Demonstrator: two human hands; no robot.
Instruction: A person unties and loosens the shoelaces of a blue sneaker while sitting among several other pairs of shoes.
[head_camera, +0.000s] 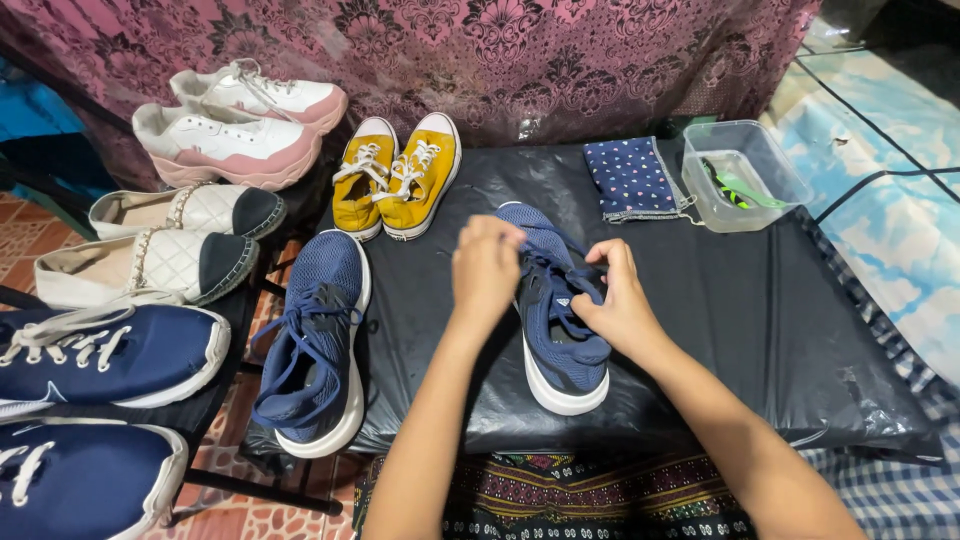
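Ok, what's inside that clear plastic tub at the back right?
The clear tub holds a green strip-like item lying on its bottom. What exactly it is can't be told; nothing else shows inside.

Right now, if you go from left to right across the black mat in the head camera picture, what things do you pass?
Blue sneaker lying alone → yellow sneakers → left hand → blue sneaker being laced → right hand → dotted blue cloth → clear plastic tub.

Blue shoe (560, 330): matt knit mesh, smooth white rubber sole. Black pad (760, 330) underneath looks like glossy, wrinkled plastic sheeting. Tub (745, 178) is clear plastic. Yellow sneakers (400, 180) are matt canvas. Backdrop (500, 50): patterned lace cloth.
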